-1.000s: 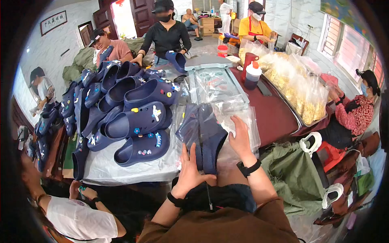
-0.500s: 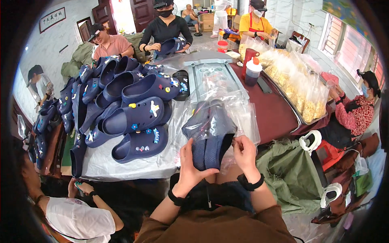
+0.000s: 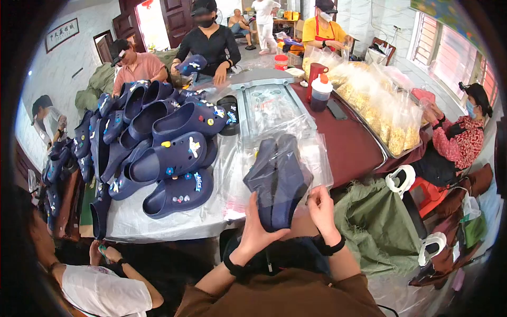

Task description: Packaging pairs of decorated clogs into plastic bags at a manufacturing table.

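Note:
A pair of navy clogs [image 3: 277, 177] lies side by side inside a clear plastic bag [image 3: 323, 158] at the table's front edge. Their ends nearest me stick out toward my body. My left hand [image 3: 257, 227] is wrapped round these near ends, its thumb across the bottom. Just to their right, my right hand [image 3: 322, 214] is closed with its fingertips pinched at the bag's side; the thin film there is hard to make out. Left of the pair, a large pile of navy clogs [image 3: 166, 161] with small colourful charms covers the table.
Beyond the bag lies a grey plastic tray [image 3: 269, 105] with clear bags on it. A red-lidded bottle [image 3: 320, 94] and a phone [image 3: 336, 110] rest on the maroon cloth beside bagged yellowish pieces [image 3: 377, 108]. Green sacking [image 3: 372, 227] is at my right. Several co-workers surround the table.
The clogs' near ends have moved down toward me and the bag film lies smoother over the pair. My right hand has curled tighter. Across the table, a co-worker's clog has moved left.

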A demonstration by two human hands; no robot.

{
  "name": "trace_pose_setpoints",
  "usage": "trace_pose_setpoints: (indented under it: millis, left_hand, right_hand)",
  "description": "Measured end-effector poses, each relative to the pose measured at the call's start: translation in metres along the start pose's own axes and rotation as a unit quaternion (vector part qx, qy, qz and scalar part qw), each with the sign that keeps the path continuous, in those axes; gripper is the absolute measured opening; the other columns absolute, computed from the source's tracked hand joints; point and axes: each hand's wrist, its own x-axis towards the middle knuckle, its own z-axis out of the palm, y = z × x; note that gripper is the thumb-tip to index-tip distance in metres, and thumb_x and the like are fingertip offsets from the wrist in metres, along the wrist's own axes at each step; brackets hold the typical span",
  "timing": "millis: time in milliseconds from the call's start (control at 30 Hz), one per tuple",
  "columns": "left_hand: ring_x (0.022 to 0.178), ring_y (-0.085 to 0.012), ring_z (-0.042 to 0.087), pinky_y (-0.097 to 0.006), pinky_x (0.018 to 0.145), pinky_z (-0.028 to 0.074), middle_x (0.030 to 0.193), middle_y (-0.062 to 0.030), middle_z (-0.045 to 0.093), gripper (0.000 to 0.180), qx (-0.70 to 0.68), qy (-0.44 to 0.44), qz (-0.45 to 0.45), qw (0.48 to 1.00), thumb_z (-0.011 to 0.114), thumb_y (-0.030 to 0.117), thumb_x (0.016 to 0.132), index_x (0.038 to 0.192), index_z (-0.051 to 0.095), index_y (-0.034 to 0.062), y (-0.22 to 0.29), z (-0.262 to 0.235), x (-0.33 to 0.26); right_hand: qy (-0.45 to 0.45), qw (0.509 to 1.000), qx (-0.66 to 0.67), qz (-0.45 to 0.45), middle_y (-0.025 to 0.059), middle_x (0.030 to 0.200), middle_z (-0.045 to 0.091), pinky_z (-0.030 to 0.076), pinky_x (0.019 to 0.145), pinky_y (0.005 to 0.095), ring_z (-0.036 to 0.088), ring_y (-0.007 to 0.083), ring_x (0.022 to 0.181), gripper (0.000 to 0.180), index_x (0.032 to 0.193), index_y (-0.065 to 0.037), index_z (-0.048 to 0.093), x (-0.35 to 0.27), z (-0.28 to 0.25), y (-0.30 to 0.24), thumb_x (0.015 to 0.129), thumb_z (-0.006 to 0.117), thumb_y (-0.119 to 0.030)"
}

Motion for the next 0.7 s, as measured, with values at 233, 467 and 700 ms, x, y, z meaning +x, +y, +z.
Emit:
trace_pose_setpoints:
  millis: [233, 467, 700]
  left_hand:
    - [0.123, -0.0423, 0.055, -0.046, 0.107, 0.043, 0.138, -0.0317, 0.046, 0.126, -0.085, 0.09, -0.091, 0.988, 0.092, 0.025, 0.067, 0.157, 0.007, -0.001, 0.008, -0.009, -0.001]
    - [0.108, -0.0245, 0.058, -0.037, 0.095, 0.048, 0.121, -0.0151, 0.054, 0.098, -0.257, 0.224, -0.085, 0.936, 0.081, 0.005, 0.075, 0.155, 0.024, 0.0087, -0.005, -0.026, 0.003]
    - [0.115, -0.0247, 0.054, -0.037, 0.102, 0.044, 0.129, -0.017, 0.049, 0.099, -0.242, 0.238, -0.028, 0.94, 0.08, 0.003, 0.074, 0.156, 0.024, 0.0094, 0.007, -0.035, 0.001]
  right_hand:
    - [-0.08, 0.995, -0.056, -0.03, 0.0154, 0.074, 0.06, 0.048, 0.062, 0.0389, 0.063, 0.0316, 0.067, 0.015, 0.096, -0.004, 0.052, -0.012, 0.02, -0.037, 0.088, 0.064, -0.004]
    - [-0.208, 0.975, 0.072, -0.02, 0.0064, 0.074, 0.057, 0.046, 0.061, 0.0299, 0.056, 0.0125, 0.067, 0.011, 0.096, -0.003, 0.054, -0.019, 0.014, -0.055, 0.093, 0.064, -0.005]
    - [-0.173, 0.983, 0.056, -0.019, 0.0056, 0.091, 0.061, 0.048, 0.072, 0.028, 0.06, 0.0165, 0.079, 0.028, 0.108, -0.006, 0.057, -0.011, 0.009, -0.028, 0.086, 0.073, -0.007]
